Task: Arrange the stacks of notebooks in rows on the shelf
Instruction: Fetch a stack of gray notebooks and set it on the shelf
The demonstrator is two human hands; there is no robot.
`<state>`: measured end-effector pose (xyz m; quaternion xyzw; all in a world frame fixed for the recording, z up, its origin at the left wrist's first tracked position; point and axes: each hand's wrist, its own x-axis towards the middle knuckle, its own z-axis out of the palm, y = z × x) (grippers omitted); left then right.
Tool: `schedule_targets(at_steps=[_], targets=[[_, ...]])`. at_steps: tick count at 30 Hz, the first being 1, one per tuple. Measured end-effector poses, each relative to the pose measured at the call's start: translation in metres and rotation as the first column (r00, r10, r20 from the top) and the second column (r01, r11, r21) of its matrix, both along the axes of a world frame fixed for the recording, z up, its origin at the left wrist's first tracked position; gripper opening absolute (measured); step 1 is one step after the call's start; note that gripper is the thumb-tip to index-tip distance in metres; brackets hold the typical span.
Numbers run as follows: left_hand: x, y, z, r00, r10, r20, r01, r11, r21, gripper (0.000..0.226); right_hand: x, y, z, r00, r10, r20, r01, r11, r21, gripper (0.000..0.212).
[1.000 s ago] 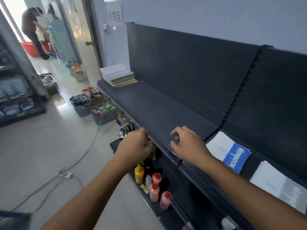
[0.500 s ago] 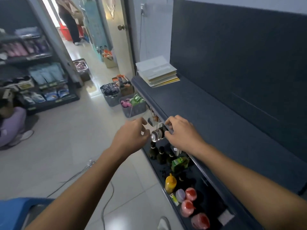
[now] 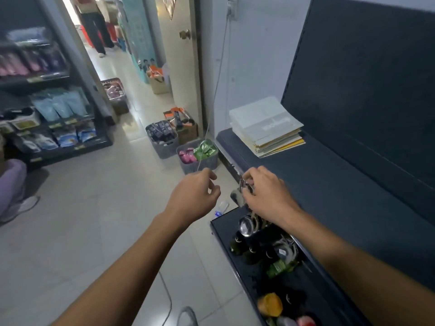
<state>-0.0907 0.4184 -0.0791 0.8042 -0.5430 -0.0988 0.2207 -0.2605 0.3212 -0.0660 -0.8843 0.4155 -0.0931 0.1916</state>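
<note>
A stack of notebooks [image 3: 267, 127] with a pale grey cover on top lies at the far left end of the dark shelf [image 3: 329, 184]. Both my hands are stretched out in front of the shelf's front edge, short of the stack. My left hand [image 3: 195, 196] hangs over the floor with its fingers curled and nothing in it. My right hand [image 3: 266, 194] is over the shelf edge, fingers loosely bent and apart, holding nothing that I can make out.
Below the shelf a lower tray [image 3: 226, 229] holds dark bottles, metal lids and coloured bottles. Grey baskets [image 3: 197, 158] of goods stand on the tiled floor by the shelf's end. A dark rack [image 3: 47, 109] of packets stands left. A person [image 3: 94, 22] stands in the corridor.
My view and both hands have shifted left along the shelf toward the notebook stack, which now looks nearer. The notebooks at the right have left the view.
</note>
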Motion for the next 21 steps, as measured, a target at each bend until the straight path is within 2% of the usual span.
schedule_targets(at_steps=[9, 14, 21], targets=[[0.096, -0.087, 0.023, 0.971, -0.237, 0.023, 0.238, 0.971, -0.028, 0.022, 0.069, -0.049, 0.01, 0.965, -0.258, 0.046, 0.259, 0.966, -0.003, 0.024], [0.11, -0.144, 0.029, 0.933, -0.358, 0.025, 0.359, 0.933, -0.019, 0.025, 0.081, -0.087, 0.007, 0.92, -0.391, 0.028, 0.391, 0.92, 0.002, 0.022], [0.108, -0.231, 0.037, 0.849, -0.524, 0.065, 0.525, 0.851, 0.001, 0.027, 0.08, -0.138, -0.002, 0.861, -0.5, 0.093, 0.502, 0.865, -0.007, 0.024]])
